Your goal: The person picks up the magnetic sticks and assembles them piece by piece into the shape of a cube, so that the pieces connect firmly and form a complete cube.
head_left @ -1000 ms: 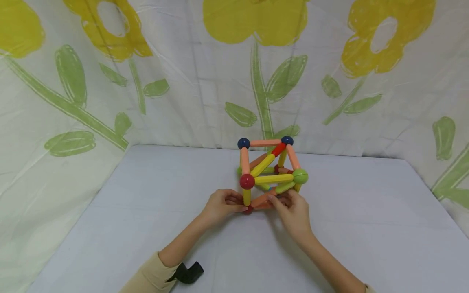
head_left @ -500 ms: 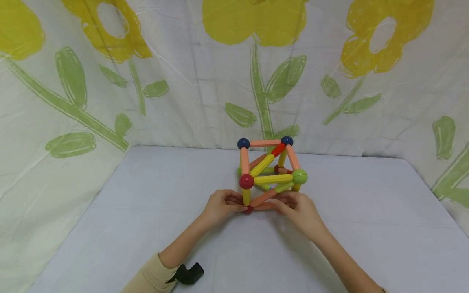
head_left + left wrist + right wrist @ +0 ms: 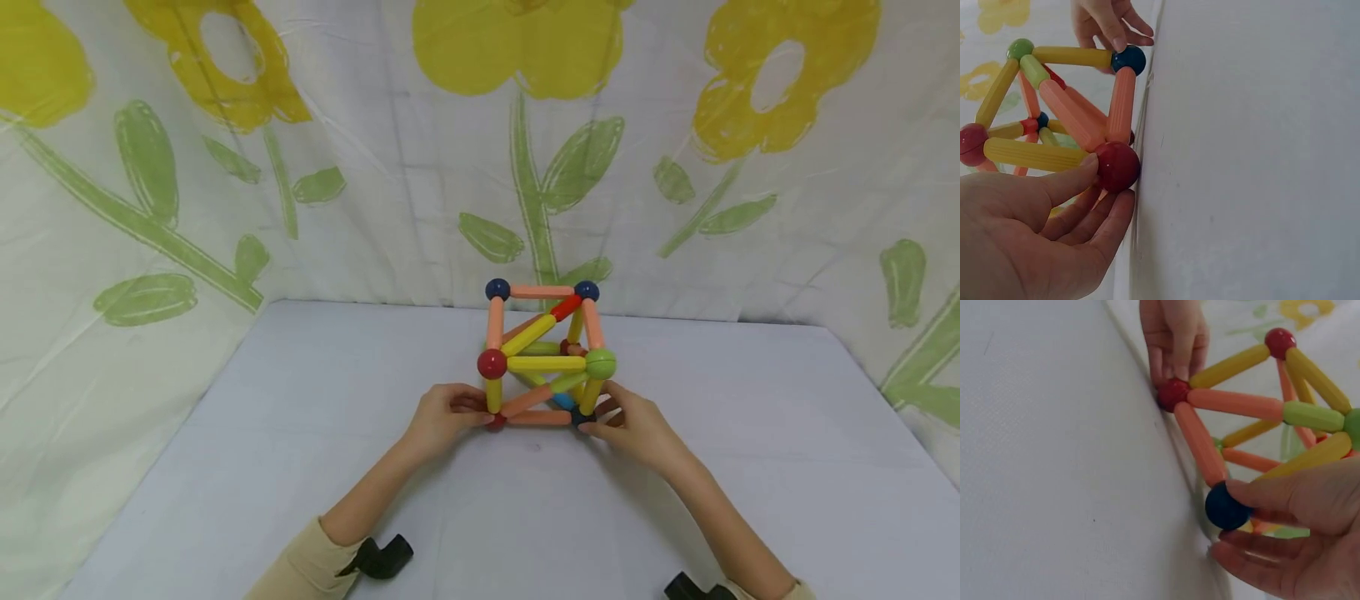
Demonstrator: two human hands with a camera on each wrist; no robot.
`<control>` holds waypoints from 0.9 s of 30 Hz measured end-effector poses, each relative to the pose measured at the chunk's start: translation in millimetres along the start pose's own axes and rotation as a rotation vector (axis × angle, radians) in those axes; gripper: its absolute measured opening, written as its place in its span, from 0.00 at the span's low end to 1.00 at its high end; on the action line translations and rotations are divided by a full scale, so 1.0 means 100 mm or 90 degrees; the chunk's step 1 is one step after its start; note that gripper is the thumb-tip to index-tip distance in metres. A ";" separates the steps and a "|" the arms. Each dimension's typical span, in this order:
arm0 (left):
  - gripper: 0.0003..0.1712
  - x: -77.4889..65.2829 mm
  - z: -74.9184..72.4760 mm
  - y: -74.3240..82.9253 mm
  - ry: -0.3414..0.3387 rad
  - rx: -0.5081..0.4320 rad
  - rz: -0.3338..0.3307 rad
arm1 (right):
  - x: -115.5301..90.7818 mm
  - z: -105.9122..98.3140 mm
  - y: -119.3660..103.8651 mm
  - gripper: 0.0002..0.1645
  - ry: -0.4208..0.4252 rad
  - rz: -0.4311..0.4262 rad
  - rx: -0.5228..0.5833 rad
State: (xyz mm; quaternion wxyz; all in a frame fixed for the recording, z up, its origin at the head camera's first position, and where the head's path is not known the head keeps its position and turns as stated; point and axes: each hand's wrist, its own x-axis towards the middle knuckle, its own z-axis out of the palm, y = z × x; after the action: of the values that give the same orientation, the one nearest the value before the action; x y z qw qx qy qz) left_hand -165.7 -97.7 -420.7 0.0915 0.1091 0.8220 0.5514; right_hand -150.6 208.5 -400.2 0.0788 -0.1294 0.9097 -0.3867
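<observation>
A cube-like frame of coloured rods and balls stands on the table, with a red ball [image 3: 492, 364] and a green ball [image 3: 600, 364] at its upper front corners. My left hand [image 3: 442, 423] holds the lower front-left red ball [image 3: 1118, 167] between thumb and fingers. At the lower front-right corner, my right hand [image 3: 637, 427] pinches a dark blue ball [image 3: 1225, 505]. An orange rod [image 3: 539, 418] joins these two lower balls. A diagonal of an orange rod [image 3: 1071, 114] and a light green rod [image 3: 1314, 416] crosses the front face. Two dark blue balls top the back.
The white tabletop [image 3: 322, 367] spreads around the frame. Behind it hangs a white cloth [image 3: 405, 183] with painted yellow flowers and green leaves. Black straps with curved ends [image 3: 386, 558] show at both sleeves.
My right hand has gone from the rods at the front to the lower right dark blue ball. The frame has turned a little and its front shifted slightly left, my left hand moving with it.
</observation>
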 end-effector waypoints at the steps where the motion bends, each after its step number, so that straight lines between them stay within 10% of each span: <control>1: 0.17 0.00 0.00 -0.01 0.000 0.000 0.000 | 0.01 0.01 0.01 0.29 -0.003 -0.011 0.005; 27: 0.15 0.01 -0.15 -0.01 -0.097 -0.008 -0.038 | -0.05 -0.08 0.01 0.24 -0.088 0.014 0.016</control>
State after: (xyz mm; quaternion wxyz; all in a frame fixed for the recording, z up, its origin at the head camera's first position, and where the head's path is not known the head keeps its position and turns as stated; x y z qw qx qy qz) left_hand -171.1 -111.2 -415.4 0.1710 0.1253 0.8122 0.5435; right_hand -147.8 216.6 -395.3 0.1470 -0.1449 0.8986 -0.3871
